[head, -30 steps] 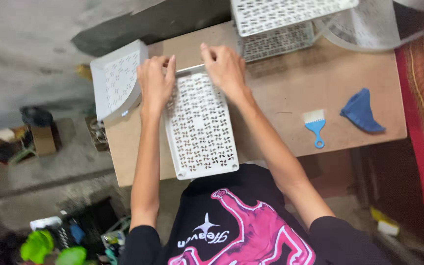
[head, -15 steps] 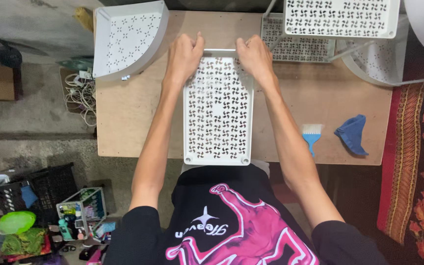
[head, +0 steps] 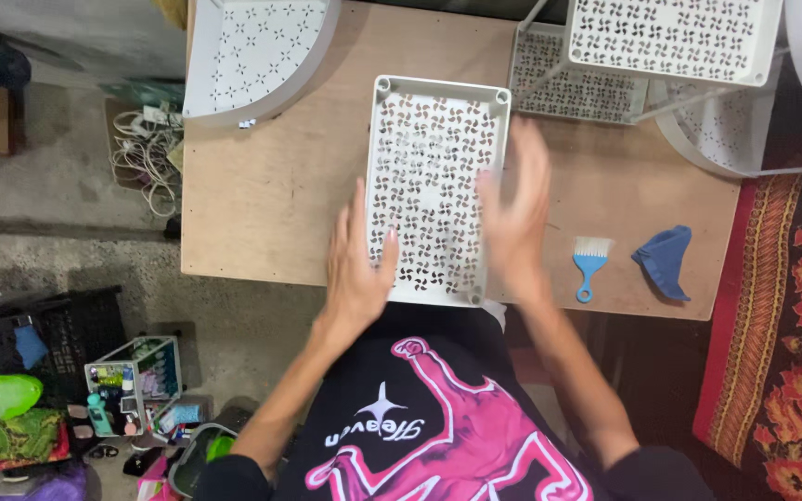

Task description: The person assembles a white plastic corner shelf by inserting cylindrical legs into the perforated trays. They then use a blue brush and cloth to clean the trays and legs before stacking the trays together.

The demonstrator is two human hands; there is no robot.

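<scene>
1. Desk [head: 262, 213]: plywood top, under both hands; carries all the white panels.
2. Rect. perforated tray [head: 433, 186]: white, pinwheel cut-outs, lies flat w/ raised rim up, corner sockets showing. It sits between the two hands, far end well beyond the fingertips, near edge at the desk's front.
3. Quarter-round corner shelf [head: 252, 51]: white, well beyond and to the left of the left hand, overhanging the desk's far-left corner. Assembled rack w/ same pattern [head: 670, 37] lies beyond the right hand.
4. Left hand [head: 356, 269]: fingers spread, nothing gripped, thumb side touching the tray's left rim near its front corner.
5. Right hand [head: 515, 213]: flat, fingers apart, motion-blurred, over the tray's right rim; contact can't be told.
6. Blue cloth [head: 663, 260] and small blue brush [head: 589, 264]: just right of the right hand, untouched.
7. Change vs. 0.5 s ago: both hands were at the tray's far end, pressing by the metal rod; now they've slid back to its near half, rod no longer seen there. Judgement: far-end work looks finished, hands repositioning on the tray.
</scene>
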